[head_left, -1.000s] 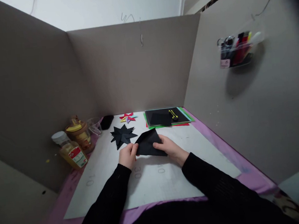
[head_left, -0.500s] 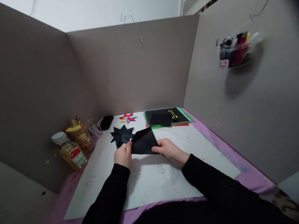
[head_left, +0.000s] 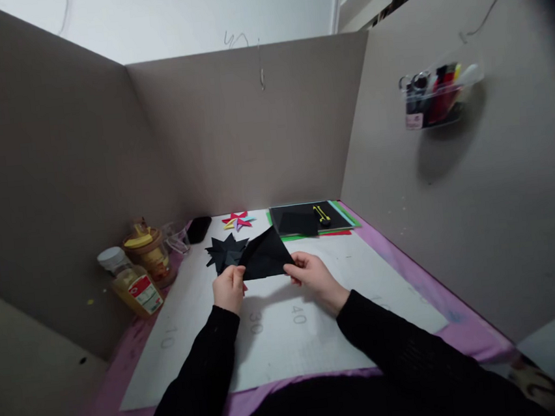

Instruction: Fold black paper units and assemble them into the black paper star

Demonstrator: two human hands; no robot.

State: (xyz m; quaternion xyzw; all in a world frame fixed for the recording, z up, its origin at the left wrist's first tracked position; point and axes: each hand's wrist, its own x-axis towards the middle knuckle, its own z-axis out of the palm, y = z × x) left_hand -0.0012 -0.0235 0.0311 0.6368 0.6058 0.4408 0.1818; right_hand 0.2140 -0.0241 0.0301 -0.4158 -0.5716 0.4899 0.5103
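Between my hands I hold a folded sheet of black paper (head_left: 266,256) above the white mat, its pointed corner facing away from me. My left hand (head_left: 229,290) pinches the paper's left corner between thumb and fingers. At the right corner, my right hand (head_left: 316,279) pinches it the same way. Just behind my left hand lies a black folded-paper star (head_left: 226,249), partly covered by the held paper. Farther back rests a small multicoloured paper star (head_left: 238,221).
A stack of coloured paper (head_left: 291,223) bears a yellow-and-black compass (head_left: 322,215). At left stand a glue bottle (head_left: 141,290), a brown cup (head_left: 150,253) and a clear cup (head_left: 176,236), near a black phone (head_left: 199,229). A tool holder (head_left: 436,98) hangs on the right partition.
The black paper has been tilted up, its far corner and lower edge now higher in view. My right hand has risen slightly with it, and both hands keep their hold.
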